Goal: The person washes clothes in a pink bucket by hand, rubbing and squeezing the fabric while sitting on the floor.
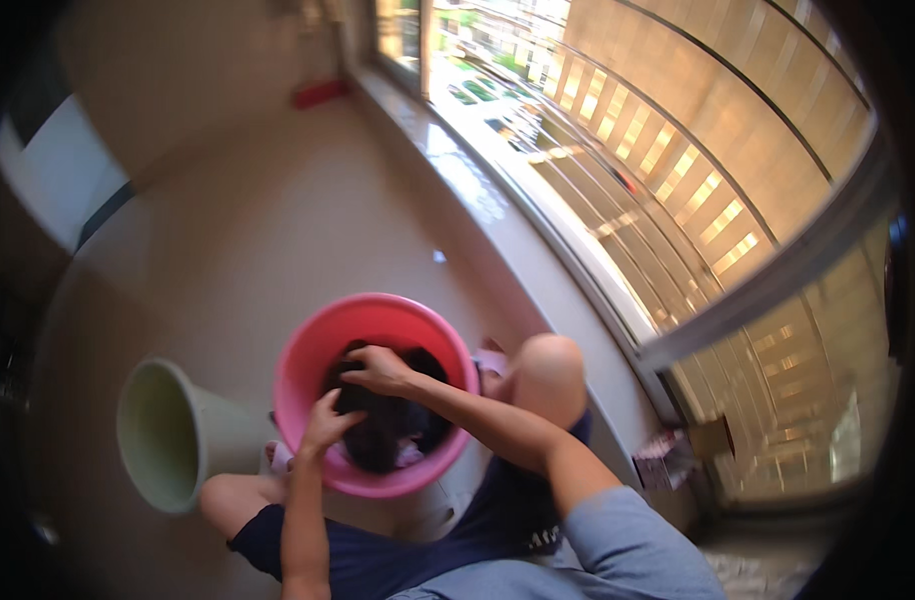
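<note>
A pink plastic basin (375,301) stands on the floor between my legs. Dark wet-looking cloth (382,439) lies bunched inside it, with a small pale pinkish patch (409,452) near its lower edge. My right hand (379,371) reaches in from the right, its curled fingers on the upper part of the cloth; whether they pinch any fabric is unclear. Just inside the basin's left side is my left hand (331,424). Its thumb and fingers are spread apart over the dark cloth, and nothing shows between them.
A pale green bucket (232,431) lies tipped on its side left of the basin. Along the right runs a window sill (465,184) beneath a barred window. A patterned box (661,459) sits at the lower right, and a red object (320,94) rests by the far wall.
</note>
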Demonstrator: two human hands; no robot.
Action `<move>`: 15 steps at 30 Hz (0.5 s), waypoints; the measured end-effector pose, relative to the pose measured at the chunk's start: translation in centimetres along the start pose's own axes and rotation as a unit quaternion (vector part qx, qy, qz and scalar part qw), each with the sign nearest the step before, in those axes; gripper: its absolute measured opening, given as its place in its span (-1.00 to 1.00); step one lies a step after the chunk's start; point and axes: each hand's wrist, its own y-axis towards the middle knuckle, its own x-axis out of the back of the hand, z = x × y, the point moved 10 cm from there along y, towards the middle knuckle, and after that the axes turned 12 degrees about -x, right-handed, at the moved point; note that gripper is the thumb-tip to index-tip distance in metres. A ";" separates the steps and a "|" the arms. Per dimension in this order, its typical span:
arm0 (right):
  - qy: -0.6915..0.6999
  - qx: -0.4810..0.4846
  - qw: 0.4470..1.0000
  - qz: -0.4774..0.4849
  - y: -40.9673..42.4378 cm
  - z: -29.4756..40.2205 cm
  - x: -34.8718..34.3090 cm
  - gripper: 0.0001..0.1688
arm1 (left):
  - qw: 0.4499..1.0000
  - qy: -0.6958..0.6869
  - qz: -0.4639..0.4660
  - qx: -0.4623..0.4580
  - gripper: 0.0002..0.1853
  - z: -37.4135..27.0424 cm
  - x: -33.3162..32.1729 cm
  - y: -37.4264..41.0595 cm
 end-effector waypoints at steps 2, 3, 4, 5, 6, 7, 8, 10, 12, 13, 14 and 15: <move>-0.069 -0.006 0.994 0.082 1.5 -1.8 -2.4 -0.68 | 0.997 0.067 0.021 0.040 -0.76 0.3 -0.3 -0.5; -0.170 -0.017 0.975 0.141 2.6 -3.2 -4.5 -0.65 | 0.997 0.075 0.025 0.002 -0.82 0.2 -0.3 -0.5; -0.317 -0.031 0.924 0.213 2.9 -3.7 -6.4 -0.62 | 0.998 0.062 0.019 0.025 -0.86 -0.7 -0.5 -1.0; -0.387 0.043 0.874 0.289 2.9 -4.0 -8.2 -0.61 | 0.998 0.049 0.026 0.038 -0.88 -1.0 -1.4 -1.0; -0.402 0.017 0.856 0.325 3.0 -3.6 -8.4 -0.62 | 0.998 0.029 0.015 0.056 -0.87 -0.2 -1.1 -1.3; -0.415 -0.017 0.836 0.358 2.8 -3.7 -8.2 -0.63 | 0.998 0.032 0.013 0.061 -0.86 -0.8 -1.5 -1.5; -0.401 -0.080 0.844 0.348 3.4 -5.6 -7.8 -0.64 | 0.999 0.029 0.018 0.039 -0.84 -1.9 -3.2 -1.0; -0.402 -0.180 0.825 0.354 2.1 -1.2 -7.9 -0.62 | 0.996 0.089 -0.006 0.032 -0.82 -1.2 0.1 -1.6; -0.412 -0.209 0.818 0.343 1.8 -0.4 -7.9 -0.61 | 0.986 0.160 0.025 0.030 -0.76 -1.7 0.4 -1.7; -0.420 -0.219 0.817 0.328 1.8 -0.8 -7.8 -0.61 | 0.984 0.175 0.024 0.021 -0.76 -1.4 0.2 -1.6; -0.412 -0.203 0.837 0.298 1.7 0.0 -7.6 -0.64 | 0.982 0.185 0.018 0.033 -0.75 -2.1 0.4 -1.8; -0.410 -0.198 0.839 0.296 2.0 -0.3 -7.8 -0.66 | 0.985 0.170 0.017 0.034 -0.75 -2.3 0.3 -1.9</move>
